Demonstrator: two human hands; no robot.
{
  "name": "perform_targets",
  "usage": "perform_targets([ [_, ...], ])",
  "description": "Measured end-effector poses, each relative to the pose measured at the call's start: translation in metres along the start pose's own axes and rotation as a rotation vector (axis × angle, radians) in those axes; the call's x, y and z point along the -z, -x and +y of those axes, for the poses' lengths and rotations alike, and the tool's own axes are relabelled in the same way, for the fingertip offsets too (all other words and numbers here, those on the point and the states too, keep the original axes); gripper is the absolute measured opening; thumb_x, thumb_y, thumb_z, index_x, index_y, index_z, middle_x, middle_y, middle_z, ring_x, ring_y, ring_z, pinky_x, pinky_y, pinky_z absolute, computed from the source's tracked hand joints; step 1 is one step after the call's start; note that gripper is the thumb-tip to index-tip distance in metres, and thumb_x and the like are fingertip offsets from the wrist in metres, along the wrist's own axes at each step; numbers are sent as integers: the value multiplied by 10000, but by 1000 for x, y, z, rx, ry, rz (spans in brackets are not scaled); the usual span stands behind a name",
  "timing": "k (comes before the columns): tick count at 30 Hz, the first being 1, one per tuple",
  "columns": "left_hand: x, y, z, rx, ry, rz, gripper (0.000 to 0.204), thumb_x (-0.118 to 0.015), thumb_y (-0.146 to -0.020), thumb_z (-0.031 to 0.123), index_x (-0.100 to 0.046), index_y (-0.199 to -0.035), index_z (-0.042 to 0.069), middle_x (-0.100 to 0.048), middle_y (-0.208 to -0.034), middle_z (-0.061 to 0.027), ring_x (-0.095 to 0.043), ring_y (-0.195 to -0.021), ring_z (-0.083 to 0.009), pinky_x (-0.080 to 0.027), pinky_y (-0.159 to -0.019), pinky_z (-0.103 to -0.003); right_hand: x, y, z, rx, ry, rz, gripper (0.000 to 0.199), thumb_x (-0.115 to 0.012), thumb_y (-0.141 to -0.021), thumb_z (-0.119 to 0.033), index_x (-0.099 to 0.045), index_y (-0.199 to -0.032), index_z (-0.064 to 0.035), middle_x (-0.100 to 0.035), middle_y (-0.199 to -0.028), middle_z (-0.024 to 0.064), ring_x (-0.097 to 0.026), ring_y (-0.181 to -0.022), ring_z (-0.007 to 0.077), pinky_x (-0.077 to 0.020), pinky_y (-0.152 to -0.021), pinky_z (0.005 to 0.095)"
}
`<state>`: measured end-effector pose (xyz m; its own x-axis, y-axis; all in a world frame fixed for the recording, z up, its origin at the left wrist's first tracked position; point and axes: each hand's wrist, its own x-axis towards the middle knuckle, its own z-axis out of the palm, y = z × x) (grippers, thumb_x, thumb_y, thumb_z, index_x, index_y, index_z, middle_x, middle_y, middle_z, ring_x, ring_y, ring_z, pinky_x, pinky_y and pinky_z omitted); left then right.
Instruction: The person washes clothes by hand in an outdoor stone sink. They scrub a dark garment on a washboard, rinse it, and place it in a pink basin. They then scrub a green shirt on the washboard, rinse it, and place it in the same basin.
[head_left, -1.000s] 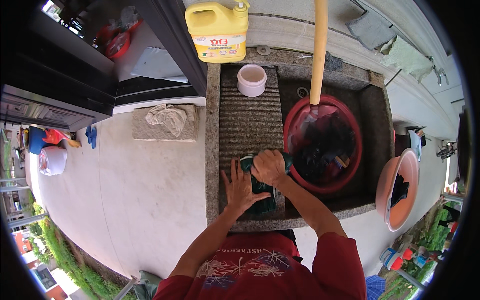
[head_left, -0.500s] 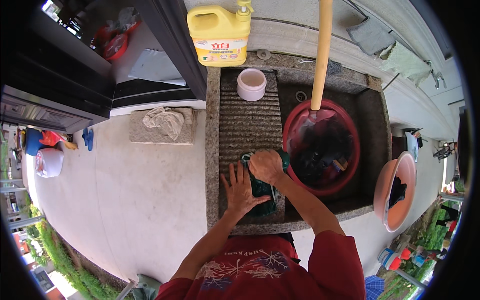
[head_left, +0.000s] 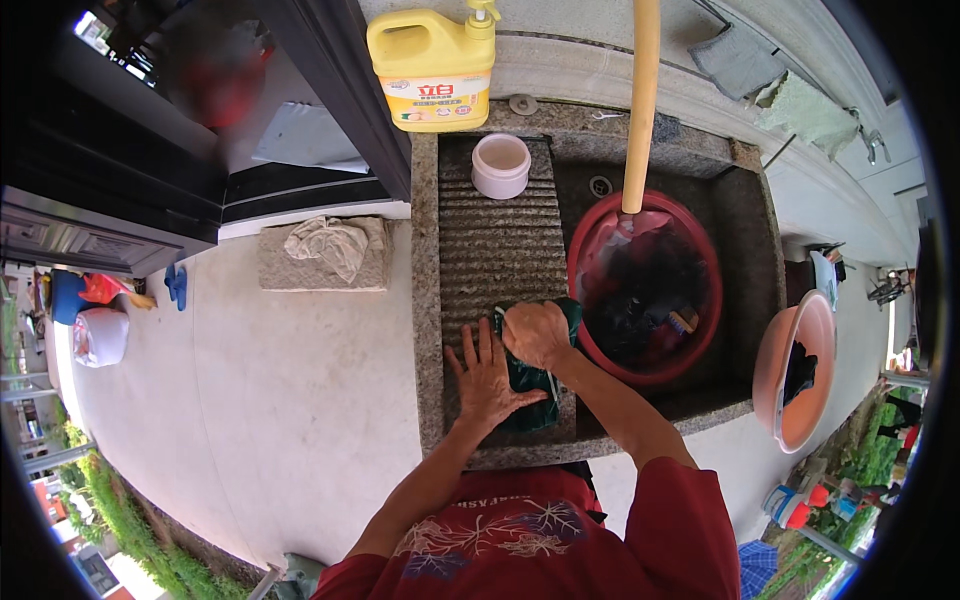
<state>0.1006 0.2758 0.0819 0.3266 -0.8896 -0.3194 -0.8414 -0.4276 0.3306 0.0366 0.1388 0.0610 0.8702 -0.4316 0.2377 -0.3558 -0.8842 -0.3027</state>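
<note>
A dark green wet cloth (head_left: 528, 393) lies bunched on the ridged stone washboard (head_left: 497, 240), near its front end. My left hand (head_left: 488, 383) is spread flat with fingers apart, pressing the cloth's left side against the stone. Fingers curled into a fist, my right hand (head_left: 537, 334) grips the upper part of the cloth, and some green fabric shows to its right. What lies under the fist is hidden.
In the stone sink (head_left: 748, 260) sits a red basin (head_left: 715, 290) with dark wet clothes and a scrubbing brush (head_left: 683, 320). A wooden pole (head_left: 642, 110) stands in it. A pale cup (head_left: 501, 167), yellow pump jug (head_left: 432, 75) and orange basin (head_left: 815, 400) are around the sink.
The whole view has shifted slightly. Both hands stay on the green cloth in nearly the same place, and a bit more fabric shows right of my right fist.
</note>
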Motion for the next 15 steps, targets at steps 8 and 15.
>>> perform_targets([
  [8, -8, -4, -5, 35, 65, 80, 1268, -555, -583, 837, -176, -1430, -27, -144, -1505, -170, -95, -1390, -372, -93, -1042, -671, -9, -35, -5, -321, 106, 208, 185, -650, -786, -313, -593, -904, -182, -481, -1016, 66, -479, -985, 268, -311, -834, 568],
  [15, -4, 0, -3, -38, -7, 71, 1257, -579, -596, 813, -176, -1434, -32, -121, -1509, -164, -57, -1396, -390, -103, -1026, -695, -4, 20, -6, -73, 78, -67, 176, -653, -752, -252, -589, -686, -102, -528, -834, 42, -507, -804, 209, -348, -695, 450],
])
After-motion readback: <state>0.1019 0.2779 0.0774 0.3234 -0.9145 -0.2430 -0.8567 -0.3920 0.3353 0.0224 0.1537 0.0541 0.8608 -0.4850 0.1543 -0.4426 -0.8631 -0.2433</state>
